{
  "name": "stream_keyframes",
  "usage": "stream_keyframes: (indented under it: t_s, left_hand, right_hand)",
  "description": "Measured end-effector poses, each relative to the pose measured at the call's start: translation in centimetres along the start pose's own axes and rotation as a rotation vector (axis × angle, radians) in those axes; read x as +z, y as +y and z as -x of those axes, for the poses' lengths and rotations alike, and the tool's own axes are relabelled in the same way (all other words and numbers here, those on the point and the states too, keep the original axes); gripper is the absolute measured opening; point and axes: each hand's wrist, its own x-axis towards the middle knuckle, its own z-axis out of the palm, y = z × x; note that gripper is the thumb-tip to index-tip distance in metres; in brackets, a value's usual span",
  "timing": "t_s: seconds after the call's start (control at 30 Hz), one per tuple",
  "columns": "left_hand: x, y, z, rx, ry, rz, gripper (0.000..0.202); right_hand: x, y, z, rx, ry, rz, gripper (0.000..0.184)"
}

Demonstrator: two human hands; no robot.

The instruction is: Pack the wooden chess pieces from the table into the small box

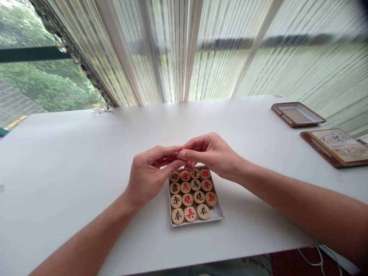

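Note:
My left hand (149,168) and my right hand (214,155) meet over the back edge of a shallow white box tray (217,214). Both hands are closed, fingertips together around a small round piece (178,155), apparently a wooden Chinese chess piece, mostly hidden by the fingers. Below them, round wooden Chinese chess pieces with red and black characters stand in rows in the tray. A black-marked piece (177,216) is at the front left, beside a red-marked piece (190,214) and another black-marked piece (202,211). Bare tray floor shows at the front right corner.
On the right of the white table (86,161) lies an open, shallow brown box part (299,114). Nearer me is a brown printed box (336,147). Striped curtains (178,50) hang behind the table. White cables (316,262) run below its front right edge.

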Motion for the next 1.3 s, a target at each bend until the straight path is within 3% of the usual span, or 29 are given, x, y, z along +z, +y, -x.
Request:
stream_keyframes:
  t_s: [0.3,0.57,0.9,1.3]
  left_hand:
    - [-0.16,0.58,-0.21,0.017,0.061,-0.049,0.023]
    - [-0.34,0.67,-0.28,0.013,0.078,-0.08,0.024]
    - [-0.39,0.4,-0.15,0.031,0.04,-0.038,0.029]
    - [-0.33,0.41,-0.18,0.036,0.039,-0.025,0.029]
  right_hand:
    - [-0.52,-0.56,-0.1,-0.046,-0.117,0.017,0.037]
    - [-0.55,-0.53,-0.15,-0.042,-0.104,-0.017,0.029]
    - [-0.71,-0.4,-0.32,-0.083,-0.122,0.0,0.037]
    - [-0.95,-0.46,-0.42,-0.055,-0.132,-0.045,0.024]
